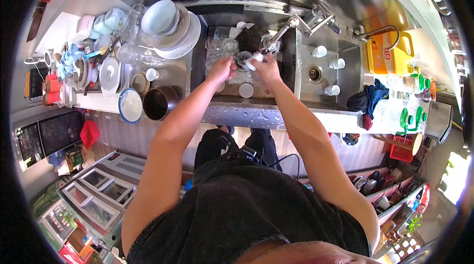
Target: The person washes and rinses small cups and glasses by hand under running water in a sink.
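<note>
My right hand (267, 69) is closed on a small white cup (254, 61) over the left sink basin (285, 77), close under the faucet head (269, 43). To its left, my left hand (222, 70) is loosely curled with the fingers somewhat apart, and I see nothing in it. A clear glass (243, 58) lies between the two hands. Further glassware (229, 45) stands behind my left hand in the basin. A white round cup (246, 90) sits near the basin's front wall. Some white crumpled material (240, 29) lies at the back.
Three white cups, one of them a ribbed cup (332, 90), are in the right basin (349, 74). Stacked white plates and bowls (185, 37) stand on the left drainboard, with a dark pot (159, 103) at its front edge. A yellow jug (382, 54) stands at right.
</note>
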Motion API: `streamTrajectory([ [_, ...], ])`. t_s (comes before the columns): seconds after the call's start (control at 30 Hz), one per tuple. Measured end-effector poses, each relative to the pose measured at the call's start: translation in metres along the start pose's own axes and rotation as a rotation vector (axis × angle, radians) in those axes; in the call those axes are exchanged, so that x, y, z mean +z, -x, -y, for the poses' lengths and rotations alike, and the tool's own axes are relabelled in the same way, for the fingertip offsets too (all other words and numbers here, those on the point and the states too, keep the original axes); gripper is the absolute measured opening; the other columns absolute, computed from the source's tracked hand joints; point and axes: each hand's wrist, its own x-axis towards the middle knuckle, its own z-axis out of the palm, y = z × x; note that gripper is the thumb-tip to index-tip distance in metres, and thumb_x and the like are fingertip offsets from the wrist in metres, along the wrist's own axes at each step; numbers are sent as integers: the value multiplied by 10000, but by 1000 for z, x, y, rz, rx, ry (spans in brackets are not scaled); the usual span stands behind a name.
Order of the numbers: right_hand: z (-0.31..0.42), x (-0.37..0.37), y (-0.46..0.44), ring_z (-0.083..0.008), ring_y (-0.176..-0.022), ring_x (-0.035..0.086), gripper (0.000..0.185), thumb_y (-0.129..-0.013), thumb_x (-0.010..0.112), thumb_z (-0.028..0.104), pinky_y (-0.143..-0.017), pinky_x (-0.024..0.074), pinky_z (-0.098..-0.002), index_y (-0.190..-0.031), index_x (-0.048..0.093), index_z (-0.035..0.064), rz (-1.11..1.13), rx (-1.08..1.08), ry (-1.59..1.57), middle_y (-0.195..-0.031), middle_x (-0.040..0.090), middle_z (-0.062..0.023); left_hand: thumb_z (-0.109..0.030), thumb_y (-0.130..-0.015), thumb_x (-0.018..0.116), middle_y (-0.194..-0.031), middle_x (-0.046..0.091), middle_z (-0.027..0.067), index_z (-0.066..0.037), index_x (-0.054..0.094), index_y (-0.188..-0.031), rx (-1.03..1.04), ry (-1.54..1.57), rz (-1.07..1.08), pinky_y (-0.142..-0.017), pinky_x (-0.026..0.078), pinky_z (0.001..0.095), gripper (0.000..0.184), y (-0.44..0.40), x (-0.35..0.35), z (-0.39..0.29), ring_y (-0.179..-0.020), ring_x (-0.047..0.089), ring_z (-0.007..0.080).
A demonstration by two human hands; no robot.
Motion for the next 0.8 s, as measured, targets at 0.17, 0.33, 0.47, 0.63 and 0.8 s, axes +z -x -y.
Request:
streamTrajectory([
  [0.17, 1, -4, 10, -342, -875, 643, 438, -716, 707, 300, -784, 493, -398, -1026, 603, 9, -128, -212, 347, -922, 657, -202, -398, -953, 473, -816, 598, 17, -91, 538, -941, -45, -45, 24, -570, 459, 259, 314, 17, -2, -1, -660, 582, 114],
  [0.33, -4, -8, -1, -357, -867, 638, 522, -737, 694, 327, -778, 492, -401, -1118, 546, 1, -193, -280, 421, -963, 641, -224, -404, -934, 511, -873, 613, 15, -118, 538, -992, -56, -83, 44, -605, 468, 254, 293, 23, -8, -1, -730, 602, 120],
  [0.47, -29, -4, -27, -327, -854, 639, 525, -833, 622, 375, -748, 501, -384, -1159, 482, -11, -212, -283, 428, -985, 627, -212, -387, -934, 514, -887, 613, 21, -110, 534, -1003, -66, -52, 56, -591, 463, 254, 286, 42, -7, -12, -718, 603, 123],
  [0.63, 4, -5, -15, -304, -859, 609, 371, -981, 378, 383, -697, 539, -430, -1094, 492, 50, 236, 396, -805, -950, 590, -145, -376, -936, 511, -903, 617, 28, -112, 531, -1037, -69, 12, 45, -583, 462, 255, 283, 61, -10, -26, -718, 613, 121],
  [0.8, 12, -5, -18, -310, -902, 588, 347, -983, 380, 367, -791, 513, -458, -1064, 490, 48, 301, 371, -1058, -992, 580, -154, -353, -944, 501, -912, 622, 35, -123, 529, -1055, -78, 101, -10, -591, 479, 266, 257, 75, -13, -32, -732, 626, 145],
])
